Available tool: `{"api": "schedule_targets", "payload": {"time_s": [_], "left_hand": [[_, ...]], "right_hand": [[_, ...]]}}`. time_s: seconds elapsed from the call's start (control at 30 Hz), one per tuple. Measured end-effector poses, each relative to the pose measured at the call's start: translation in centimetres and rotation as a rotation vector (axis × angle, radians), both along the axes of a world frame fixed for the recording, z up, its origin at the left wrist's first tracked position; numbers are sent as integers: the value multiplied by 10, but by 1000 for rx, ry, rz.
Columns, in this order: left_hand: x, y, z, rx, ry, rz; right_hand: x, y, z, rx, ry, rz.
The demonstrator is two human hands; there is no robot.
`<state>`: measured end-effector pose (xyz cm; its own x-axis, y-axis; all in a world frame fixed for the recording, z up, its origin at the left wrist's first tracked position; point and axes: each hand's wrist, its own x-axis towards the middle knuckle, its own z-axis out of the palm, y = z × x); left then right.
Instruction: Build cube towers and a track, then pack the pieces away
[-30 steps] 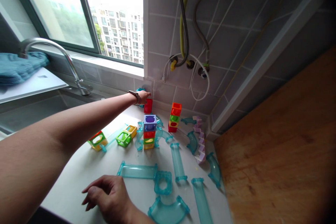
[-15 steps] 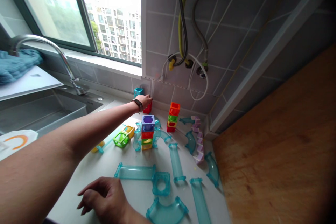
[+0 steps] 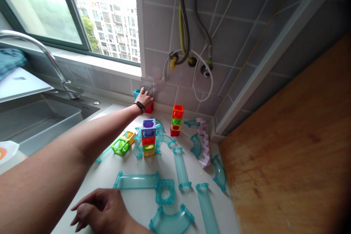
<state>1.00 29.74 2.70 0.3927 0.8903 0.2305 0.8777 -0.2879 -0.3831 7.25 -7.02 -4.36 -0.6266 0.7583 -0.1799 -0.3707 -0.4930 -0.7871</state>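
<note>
Left hand (image 3: pixel 144 98) covers a red block (image 3: pixel 149 109) by the wall (image 3: pixel 165 93), grip hidden from me; right hand (image 3: pixel 102 208) curls loosely, half open. Block looks light, stiff; pinch its sides.

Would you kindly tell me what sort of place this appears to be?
It looks like a kitchen corner, though I can't see the whole room: a metal sink with a curved faucet adjoins a white counter, backed by a tiled wall.
</note>
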Motion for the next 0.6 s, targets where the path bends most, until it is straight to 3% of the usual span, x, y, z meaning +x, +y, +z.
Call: {"api": "schedule_targets", "payload": {"time_s": [0.43, 0.6], "left_hand": [[-25, 7, -3, -46, -100, -45], [-35, 4, 6, -38, -160, -44]], "right_hand": [[2, 1, 5, -21, -1, 14], [2, 1, 4, -7, 34, -4]]}}
